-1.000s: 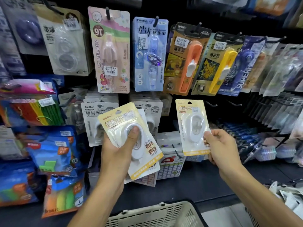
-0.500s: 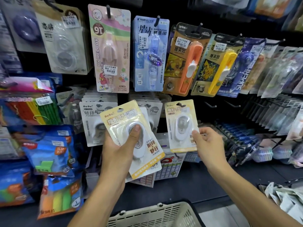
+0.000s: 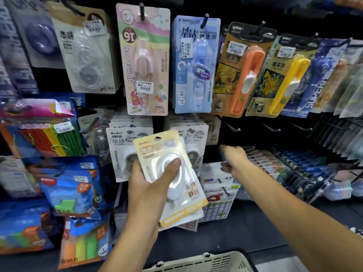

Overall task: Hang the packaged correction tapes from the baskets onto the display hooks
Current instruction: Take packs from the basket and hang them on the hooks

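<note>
— So, from the head camera, what does the left hand [image 3: 149,185] have?

— It grips a small stack of yellow-carded correction tapes [image 3: 170,175], tilted with the top leaning left. The thumb lies across the clear blister on the front card and the fingers wrap behind. The stack is held up in front of the lower row of the display, overlapping the grey BoBo cards [image 3: 121,146] hanging there.

— And the right hand [image 3: 233,161]?

— Blurred. It reaches toward the rack just right of those grey cards, below the bare display hooks [image 3: 233,127]. I see no package in it, but whether the fingers are curled or straight, I cannot tell.

— Where do packages already hang?

— On the upper row: a pink My Melody card [image 3: 145,59], a blue card [image 3: 196,63] beside it, then an orange clip pack [image 3: 243,71] and a yellow clip pack [image 3: 280,79] further right. Further left hangs a clear tape pack [image 3: 86,54].

— Anything lower down?

— A cream plastic basket [image 3: 208,262] shows its rim at the bottom edge, between the two forearms. What lies inside it is out of sight. On the left, blue bags of coloured items [image 3: 72,185] hang beside the left wrist, and above them a bundle of coloured sticks [image 3: 47,140].
</note>
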A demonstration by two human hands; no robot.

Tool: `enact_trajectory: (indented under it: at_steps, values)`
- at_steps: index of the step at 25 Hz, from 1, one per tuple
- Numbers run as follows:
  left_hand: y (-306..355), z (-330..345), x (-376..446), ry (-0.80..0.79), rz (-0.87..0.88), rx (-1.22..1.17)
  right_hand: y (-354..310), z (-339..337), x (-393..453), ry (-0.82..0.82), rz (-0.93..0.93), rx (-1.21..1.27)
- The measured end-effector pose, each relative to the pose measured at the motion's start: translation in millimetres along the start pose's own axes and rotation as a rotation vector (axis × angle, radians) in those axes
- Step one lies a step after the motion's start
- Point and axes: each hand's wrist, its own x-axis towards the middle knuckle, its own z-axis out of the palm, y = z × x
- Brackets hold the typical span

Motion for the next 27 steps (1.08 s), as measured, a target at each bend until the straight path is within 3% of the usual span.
enact_trajectory:
  at_steps: [4, 6, 9, 12, 15, 27]
  values:
    - [-4, 8, -5, -0.019, 0.008, 0.108, 37, -32, -115, -0.493, -0.133, -0.034]
    - [-4, 16, -12, -0.065, 0.013, 0.16, 48, -43, -150, -0.58, -0.163, -0.049]
    - [-5, 24, -21, -0.123, -0.014, -0.002, 50, -58, -155, -0.383, -0.221, -0.094]
    - [-1, 24, -20, -0.01, 0.028, -0.093, 34, -80, -140, -0.23, -0.263, 0.056]
    - [5, 16, -16, 0.051, 0.051, -0.069, 25, -102, -122, -0.092, -0.312, 0.0]
    - [12, 15, -9, 0.055, 0.076, -0.084, 22, -97, -104, 0.047, -0.281, 0.016]
